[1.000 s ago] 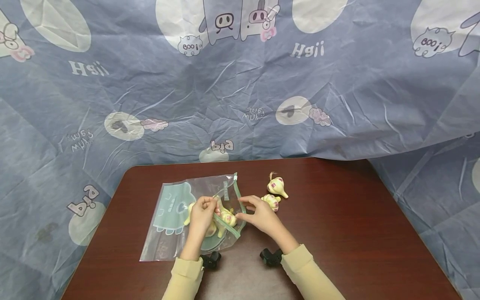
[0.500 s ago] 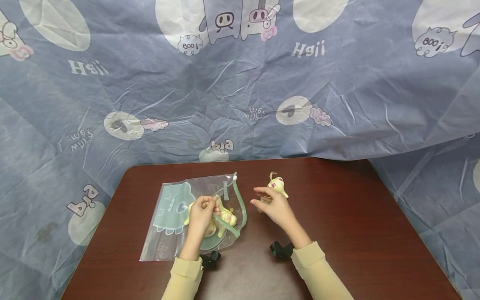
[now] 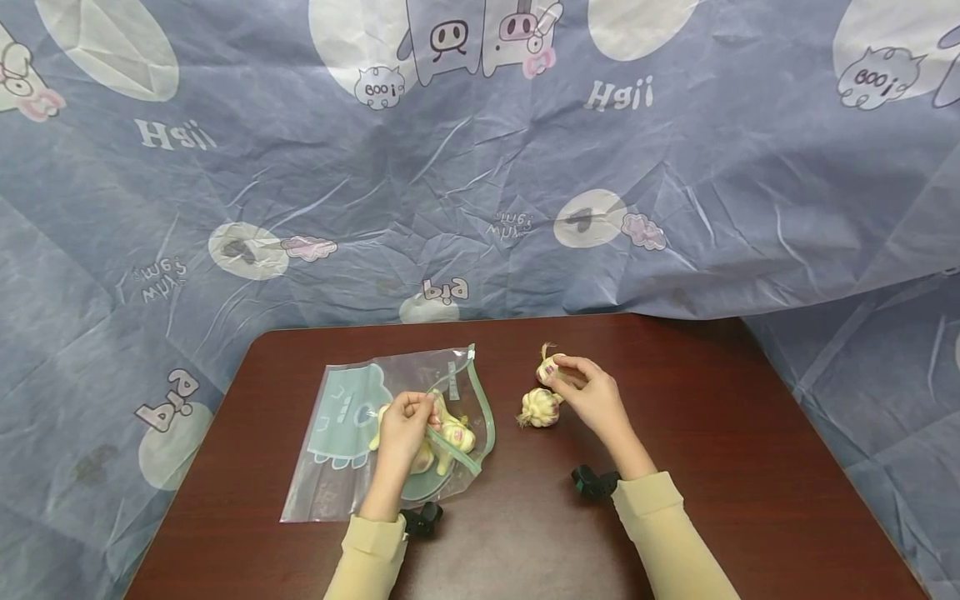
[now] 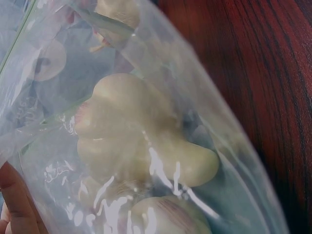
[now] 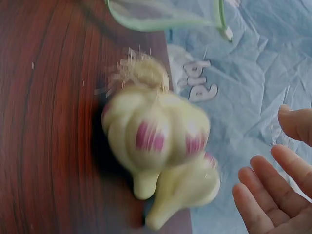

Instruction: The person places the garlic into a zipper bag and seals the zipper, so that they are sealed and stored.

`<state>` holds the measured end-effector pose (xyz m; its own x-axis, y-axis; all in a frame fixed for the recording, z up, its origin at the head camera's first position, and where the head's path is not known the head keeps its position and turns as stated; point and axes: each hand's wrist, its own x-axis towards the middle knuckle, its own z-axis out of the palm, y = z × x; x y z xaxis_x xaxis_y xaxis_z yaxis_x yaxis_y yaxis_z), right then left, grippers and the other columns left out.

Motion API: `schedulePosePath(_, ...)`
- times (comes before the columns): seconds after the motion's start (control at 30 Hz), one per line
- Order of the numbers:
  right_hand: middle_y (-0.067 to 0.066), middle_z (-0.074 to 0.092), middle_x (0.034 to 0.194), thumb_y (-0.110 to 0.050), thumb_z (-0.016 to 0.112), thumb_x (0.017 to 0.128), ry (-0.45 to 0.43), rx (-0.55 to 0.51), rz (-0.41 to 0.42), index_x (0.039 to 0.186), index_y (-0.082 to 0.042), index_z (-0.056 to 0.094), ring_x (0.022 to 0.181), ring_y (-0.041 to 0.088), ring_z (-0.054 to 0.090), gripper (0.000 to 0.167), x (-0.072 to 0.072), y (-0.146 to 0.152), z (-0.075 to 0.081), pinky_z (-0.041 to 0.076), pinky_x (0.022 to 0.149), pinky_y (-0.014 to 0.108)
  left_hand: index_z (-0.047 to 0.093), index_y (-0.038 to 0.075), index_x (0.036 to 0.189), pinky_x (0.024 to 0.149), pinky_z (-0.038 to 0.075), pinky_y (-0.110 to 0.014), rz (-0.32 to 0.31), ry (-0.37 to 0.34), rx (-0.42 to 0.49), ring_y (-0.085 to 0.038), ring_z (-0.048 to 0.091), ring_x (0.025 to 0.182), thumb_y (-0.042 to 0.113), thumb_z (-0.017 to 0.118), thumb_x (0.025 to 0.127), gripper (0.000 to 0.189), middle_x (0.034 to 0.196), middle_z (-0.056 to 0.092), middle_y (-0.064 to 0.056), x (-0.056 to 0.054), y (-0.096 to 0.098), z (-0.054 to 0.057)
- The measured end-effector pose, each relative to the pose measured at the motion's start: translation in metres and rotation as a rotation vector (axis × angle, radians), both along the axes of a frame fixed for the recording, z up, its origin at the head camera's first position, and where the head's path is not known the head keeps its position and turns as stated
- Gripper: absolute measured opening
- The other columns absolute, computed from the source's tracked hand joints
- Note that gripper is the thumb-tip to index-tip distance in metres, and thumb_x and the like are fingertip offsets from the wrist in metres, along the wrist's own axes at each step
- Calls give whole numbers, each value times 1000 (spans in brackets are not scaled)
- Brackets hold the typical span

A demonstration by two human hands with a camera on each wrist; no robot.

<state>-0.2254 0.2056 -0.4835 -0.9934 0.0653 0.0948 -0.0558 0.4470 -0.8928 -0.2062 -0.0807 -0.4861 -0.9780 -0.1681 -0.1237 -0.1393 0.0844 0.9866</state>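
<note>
My left hand pinches the upper layer of a clear zip bag near its green-edged mouth, lifting that layer. Several garlic bulbs lie inside; in the left wrist view, one pale bulb shows through the plastic. To the right of the bag, two purple-streaked garlic bulbs rest on the table. The nearer bulb has its dry roots towards the bag. My right hand reaches over to the farther bulb, overlapping its right side. The right wrist view shows these fingers spread and holding nothing.
The dark red wooden table extends to the right of the bulbs. A blue printed cloth hangs behind its far edge. Black devices are strapped at both wrists, including one under the right wrist.
My right hand has moved from the bag's mouth rightward and away, past the nearer bulb to the farther one. The left hand still holds the bag in the same place.
</note>
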Motion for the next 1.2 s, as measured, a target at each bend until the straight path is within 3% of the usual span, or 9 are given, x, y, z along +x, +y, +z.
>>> schedulePosePath(0.17, 16, 61, 131, -23, 73, 90, 2, 67, -67, 129, -6, 61, 121, 34, 61, 44, -9, 14, -8, 51, 99, 46, 57, -5, 95, 53, 51, -16, 0, 6, 24, -5, 59, 52, 7, 59, 96, 13, 66, 62, 1, 0, 1, 1)
schedulePosePath(0.4, 19, 53, 138, -28, 73, 89, -60, 105, -110, 135, -6, 56, 129, 37, 52, 54, -23, 24, -24, 45, 106, 48, 56, -8, 93, 54, 52, -16, -11, 8, 33, -5, 59, 52, 2, 58, 95, 11, 67, 62, -1, 16, 6, 37)
schedulePosePath(0.6, 19, 44, 147, -37, 73, 88, -136, 99, -86, 142, -9, 47, 131, 40, 49, 65, -32, 24, -36, 44, 107, 50, 56, -8, 93, 54, 51, -15, -6, 10, 15, -5, 58, 52, 2, 57, 96, 11, 67, 62, -1, 18, 6, 42)
schedulePosePath(0.73, 20, 41, 149, -40, 74, 87, -180, 69, -64, 146, -10, 41, 132, 41, 48, 74, -35, 23, -40, 42, 108, 51, 56, -8, 93, 55, 51, -15, -6, 9, 4, -5, 59, 52, 2, 57, 96, 11, 66, 62, -1, 16, 5, 38)
schedulePosePath(1.0, 19, 40, 152, -38, 74, 87, -219, 42, -38, 151, -8, 33, 136, 38, 46, 82, -42, 18, -45, 41, 109, 51, 58, -4, 95, 54, 51, -16, 5, -2, 19, -5, 59, 53, 9, 61, 96, 14, 70, 65, -4, 4, 1, 5)
schedulePosePath(1.2, 21, 41, 150, -36, 76, 86, -224, 46, -18, 151, -6, 31, 136, 39, 45, 85, -46, 12, -46, 41, 109, 51, 58, -3, 94, 55, 50, -15, 11, 21, -9, -5, 59, 53, 12, 62, 96, 16, 68, 63, -1, 5, 1, 0)
